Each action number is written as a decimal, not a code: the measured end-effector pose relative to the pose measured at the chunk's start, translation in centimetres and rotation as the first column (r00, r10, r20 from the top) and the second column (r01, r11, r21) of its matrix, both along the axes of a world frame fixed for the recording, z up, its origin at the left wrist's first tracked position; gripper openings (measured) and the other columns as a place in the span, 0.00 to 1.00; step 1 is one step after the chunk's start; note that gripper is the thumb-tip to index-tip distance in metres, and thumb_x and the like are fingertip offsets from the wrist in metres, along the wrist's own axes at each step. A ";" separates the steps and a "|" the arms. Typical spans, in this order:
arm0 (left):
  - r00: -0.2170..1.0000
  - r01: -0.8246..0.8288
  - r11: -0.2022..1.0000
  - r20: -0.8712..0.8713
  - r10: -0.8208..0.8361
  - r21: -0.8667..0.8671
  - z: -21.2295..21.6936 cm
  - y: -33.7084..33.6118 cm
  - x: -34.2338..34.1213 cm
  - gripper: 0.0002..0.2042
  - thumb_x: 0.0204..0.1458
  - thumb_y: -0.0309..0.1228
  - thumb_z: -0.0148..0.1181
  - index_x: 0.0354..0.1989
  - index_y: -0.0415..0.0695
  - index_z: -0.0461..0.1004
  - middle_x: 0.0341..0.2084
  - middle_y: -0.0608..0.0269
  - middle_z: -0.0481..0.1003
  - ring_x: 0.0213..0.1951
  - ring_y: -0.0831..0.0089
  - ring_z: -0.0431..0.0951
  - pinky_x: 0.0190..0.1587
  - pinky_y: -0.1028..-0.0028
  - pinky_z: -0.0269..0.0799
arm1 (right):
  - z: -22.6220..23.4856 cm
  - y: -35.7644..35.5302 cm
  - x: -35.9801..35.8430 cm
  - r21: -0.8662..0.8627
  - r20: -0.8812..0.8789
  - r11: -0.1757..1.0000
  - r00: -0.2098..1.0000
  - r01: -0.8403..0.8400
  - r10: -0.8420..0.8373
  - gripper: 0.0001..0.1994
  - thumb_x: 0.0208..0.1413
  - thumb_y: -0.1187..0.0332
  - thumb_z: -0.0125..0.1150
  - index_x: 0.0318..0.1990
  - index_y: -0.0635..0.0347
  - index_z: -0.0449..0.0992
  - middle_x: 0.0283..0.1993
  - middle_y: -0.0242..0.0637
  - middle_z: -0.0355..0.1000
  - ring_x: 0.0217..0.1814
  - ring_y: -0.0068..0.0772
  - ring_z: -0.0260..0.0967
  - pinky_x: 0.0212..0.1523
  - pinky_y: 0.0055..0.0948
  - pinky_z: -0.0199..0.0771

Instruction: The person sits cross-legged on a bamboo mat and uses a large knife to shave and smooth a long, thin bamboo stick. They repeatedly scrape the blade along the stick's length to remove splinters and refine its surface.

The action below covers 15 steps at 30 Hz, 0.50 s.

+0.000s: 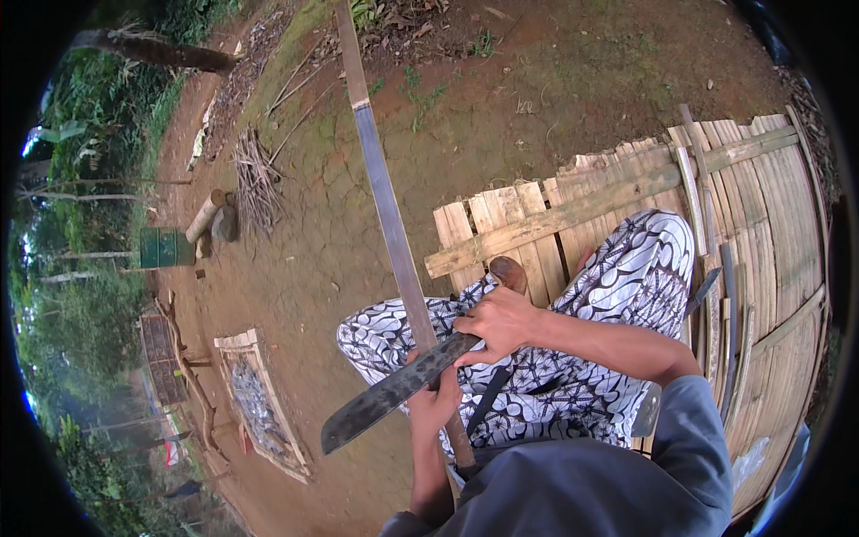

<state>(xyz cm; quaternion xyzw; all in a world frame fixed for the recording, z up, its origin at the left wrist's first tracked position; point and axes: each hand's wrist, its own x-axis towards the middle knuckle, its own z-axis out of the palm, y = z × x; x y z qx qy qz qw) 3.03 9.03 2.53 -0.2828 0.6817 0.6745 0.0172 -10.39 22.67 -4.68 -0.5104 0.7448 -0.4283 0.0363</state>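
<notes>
My right hand (497,324) is closed round the handle of a machete, whose rounded brown wooden end (508,272) sticks out past the fingers. Its broad dark blade (394,394) points down to the left, lying across a long bamboo strip (385,197). Just below the blade, my left hand (436,398) grips that strip, its fingers partly hidden by the blade. The strip stretches from my waist over my leg and out past the far ground; part of its length looks bluish-grey, the rest brown.
I sit in patterned trousers (644,268) on a bamboo slat platform (769,215). Loose strips and another dark blade (704,291) lie at right. On the bare ground are a stick bundle (257,179), a green metal container (166,248) and a framed box of greyish material (259,403).
</notes>
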 end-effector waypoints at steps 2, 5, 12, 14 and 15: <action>1.000 0.010 1.000 0.002 -0.010 0.012 0.0 0.1 0.1 0.11 0.55 0.18 0.50 0.43 0.42 0.57 0.13 0.70 0.64 0.12 0.86 0.64 0.12 0.81 0.59 | 0.2 0.0 0.4 -0.009 0.014 1.000 1.000 0.006 -0.006 0.28 0.46 0.38 0.58 0.25 0.58 0.73 0.15 0.39 0.68 0.16 0.45 0.69 0.16 0.38 0.65; 0.999 0.033 0.995 -0.003 -0.034 -0.094 -0.6 0.0 0.2 0.10 0.55 0.18 0.51 0.41 0.42 0.59 0.14 0.69 0.65 0.12 0.86 0.64 0.12 0.81 0.59 | 0.4 0.1 0.5 0.025 0.018 1.000 1.000 0.015 -0.016 0.28 0.46 0.37 0.58 0.24 0.58 0.73 0.15 0.39 0.68 0.16 0.45 0.69 0.16 0.38 0.65; 0.992 -0.043 0.996 0.114 0.052 -0.082 2.0 1.5 0.8 0.09 0.54 0.19 0.52 0.40 0.40 0.61 0.13 0.68 0.65 0.09 0.83 0.63 0.10 0.78 0.57 | -0.6 0.0 -4.2 0.253 0.135 0.899 0.907 0.357 -0.398 0.27 0.52 0.42 0.54 0.26 0.61 0.76 0.14 0.42 0.68 0.17 0.43 0.68 0.20 0.40 0.66; 0.997 -0.069 0.993 0.028 0.067 0.097 2.3 2.8 2.5 0.08 0.54 0.19 0.52 0.41 0.38 0.62 0.11 0.71 0.63 0.09 0.85 0.62 0.10 0.80 0.56 | 0.1 -0.1 -7.5 0.272 0.386 0.840 0.747 0.469 -0.542 0.25 0.57 0.47 0.51 0.29 0.64 0.77 0.14 0.45 0.67 0.17 0.43 0.67 0.22 0.39 0.66; 0.998 -0.057 0.994 0.007 0.057 0.097 2.2 2.6 2.7 0.08 0.54 0.19 0.53 0.41 0.38 0.63 0.11 0.72 0.63 0.09 0.86 0.62 0.10 0.81 0.55 | 0.5 0.1 -8.5 0.186 0.495 0.844 0.695 0.502 -0.522 0.25 0.59 0.49 0.48 0.31 0.65 0.78 0.15 0.48 0.67 0.18 0.44 0.67 0.23 0.39 0.67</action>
